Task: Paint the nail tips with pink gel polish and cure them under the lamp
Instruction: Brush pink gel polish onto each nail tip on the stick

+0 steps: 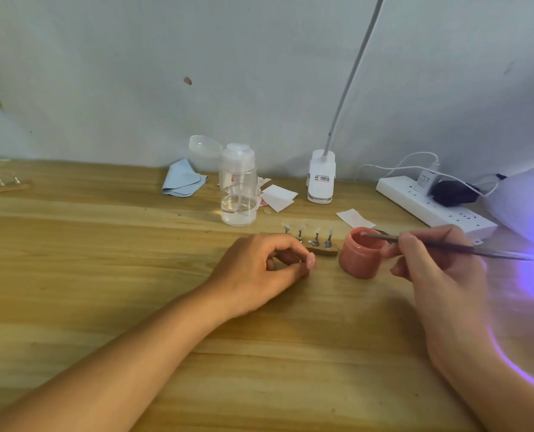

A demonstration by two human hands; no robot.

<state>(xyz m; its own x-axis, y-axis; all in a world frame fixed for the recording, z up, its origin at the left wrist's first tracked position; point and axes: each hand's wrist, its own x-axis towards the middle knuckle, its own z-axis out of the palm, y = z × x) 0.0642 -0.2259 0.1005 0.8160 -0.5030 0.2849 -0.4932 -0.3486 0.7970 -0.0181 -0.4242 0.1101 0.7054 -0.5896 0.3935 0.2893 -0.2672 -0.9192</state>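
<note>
Your left hand (259, 271) is curled narrow, thumb and fingers pinching a glossy pink nail tip (311, 261). Just beyond its fingertips stands a wooden block (321, 253) of pale tips (316, 229) on metal pegs. Your right hand (434, 263) grips a thin metal-handled brush (452, 247) pen-style, bristle end over the mouth of the open round pink gel jar (360, 258) beside its fingers. The smooth white domed lamp (521, 198), glowing violet, sits beyond that hand's outer side.
</note>
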